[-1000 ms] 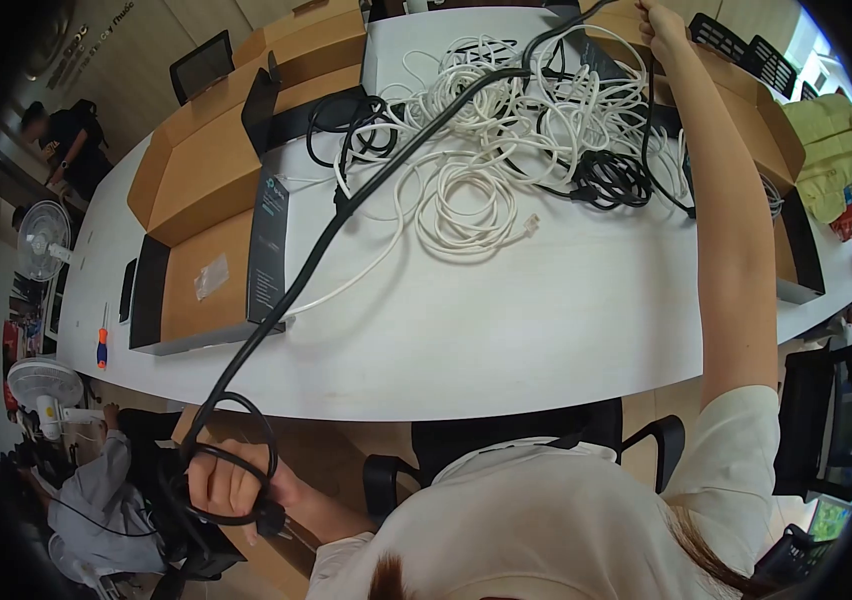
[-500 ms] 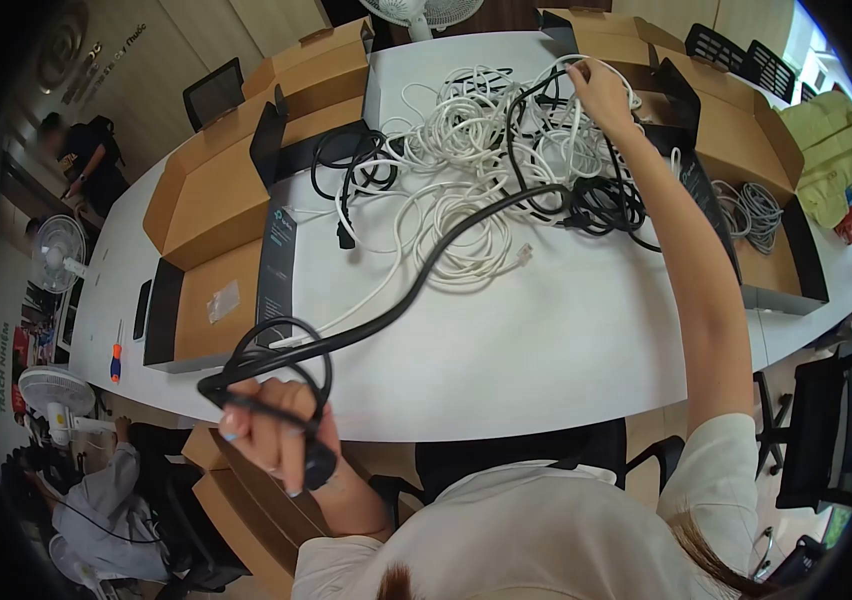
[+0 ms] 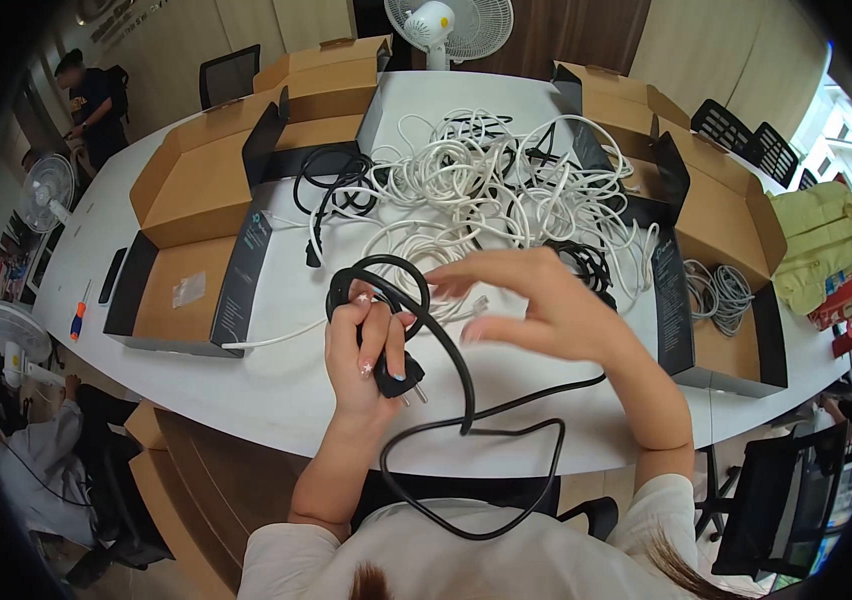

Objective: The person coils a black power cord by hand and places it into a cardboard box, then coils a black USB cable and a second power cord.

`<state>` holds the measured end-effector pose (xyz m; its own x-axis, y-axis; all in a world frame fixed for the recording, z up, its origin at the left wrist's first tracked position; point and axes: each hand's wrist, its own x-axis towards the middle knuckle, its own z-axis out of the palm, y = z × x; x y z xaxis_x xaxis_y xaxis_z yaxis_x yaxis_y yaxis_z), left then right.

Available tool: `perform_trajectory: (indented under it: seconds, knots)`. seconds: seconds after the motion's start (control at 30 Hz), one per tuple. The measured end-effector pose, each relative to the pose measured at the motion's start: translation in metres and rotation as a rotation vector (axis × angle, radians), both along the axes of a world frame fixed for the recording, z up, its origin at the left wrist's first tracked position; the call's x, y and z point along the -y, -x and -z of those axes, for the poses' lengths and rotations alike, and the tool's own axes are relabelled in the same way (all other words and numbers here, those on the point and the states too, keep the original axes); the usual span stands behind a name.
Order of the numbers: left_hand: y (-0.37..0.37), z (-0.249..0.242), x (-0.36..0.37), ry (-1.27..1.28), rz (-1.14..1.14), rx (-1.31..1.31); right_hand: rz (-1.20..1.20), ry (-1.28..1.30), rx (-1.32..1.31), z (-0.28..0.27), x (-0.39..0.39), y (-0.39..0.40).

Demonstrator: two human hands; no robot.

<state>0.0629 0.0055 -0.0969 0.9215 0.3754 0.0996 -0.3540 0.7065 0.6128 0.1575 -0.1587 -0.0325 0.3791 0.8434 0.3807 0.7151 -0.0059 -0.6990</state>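
Note:
My left hand is wrapped around a loop of thick black power cord. Its two-pin plug pokes out below my fingers. From the hand the cord drops and bends in a loose loop over the table's front edge, then runs right beneath my right forearm. My right hand is slightly blurred beside the loop, fingers apart, its fingertips overlapping the cord's upper loop in this view. Beyond both hands lies a tangled heap of white cables. A black cable bundle is partly hidden behind my right hand.
An open cardboard box stands at the left and another at the right, the latter holding a grey cable coil. A screwdriver and a phone lie at the table's left side. A white fan stands behind the table.
My right hand has come back from the far cable heap to beside my left hand. The left hand has moved up and right with the cord, which now hangs in a loop.

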Motion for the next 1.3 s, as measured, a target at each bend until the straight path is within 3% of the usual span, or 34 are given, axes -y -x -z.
perform_trajectory:
  seconds: [0.13,0.17,0.27,0.3,0.4,0.6,0.73,0.8,0.87,0.93,0.97,1.1,1.2,1.27,1.3]
  knots:
    - [-0.009,-0.006,0.001,-0.085,-0.2,-0.045,0.014,0.085,-0.251,0.005,0.004,0.008]
    - [-0.011,-0.009,0.002,-0.082,-0.255,-0.067,0.03,0.208,-0.304,-0.003,0.006,0.013]
    - [-0.015,-0.006,-0.006,-0.222,-0.359,-0.068,-0.204,0.193,-0.417,0.002,0.008,0.01]
    - [-0.016,-0.005,-0.009,-0.292,-0.383,-0.073,-0.27,0.056,-0.307,0.005,0.007,0.013]
    - [-0.015,-0.002,-0.017,-0.347,-0.392,-0.073,-0.232,0.214,-0.724,-0.005,0.009,0.01]
    - [-0.012,0.001,-0.037,-0.307,-0.404,-0.148,0.004,-0.24,-0.874,0.01,0.012,-0.026]
    - [-0.003,0.006,-0.045,-0.357,-0.233,-0.226,0.165,-0.499,-0.92,0.016,0.018,-0.054]
    - [0.004,0.02,-0.059,-0.172,0.113,-0.155,0.055,-0.612,-1.047,0.025,0.029,-0.076]
    - [0.006,0.031,-0.065,0.414,0.703,0.267,0.053,-0.73,-1.152,0.035,0.037,-0.097]
    - [0.009,0.028,-0.054,0.82,0.924,0.633,0.042,-0.815,-1.253,0.048,0.047,-0.115]
    - [0.01,0.019,-0.047,1.041,0.915,0.828,0.084,-0.816,-1.319,0.053,0.051,-0.12]
    - [0.031,-0.023,-0.08,1.032,0.39,0.833,0.18,-0.612,-1.467,0.059,0.043,-0.109]
    - [0.035,-0.033,-0.115,0.774,0.112,0.823,0.217,-0.294,-1.225,0.046,0.041,-0.092]
    - [0.04,-0.041,-0.137,0.732,-0.001,0.832,0.231,-0.043,-1.052,0.045,0.042,-0.086]
    - [0.039,-0.048,-0.147,0.545,-0.313,0.697,0.174,0.092,-1.01,0.047,0.046,-0.087]
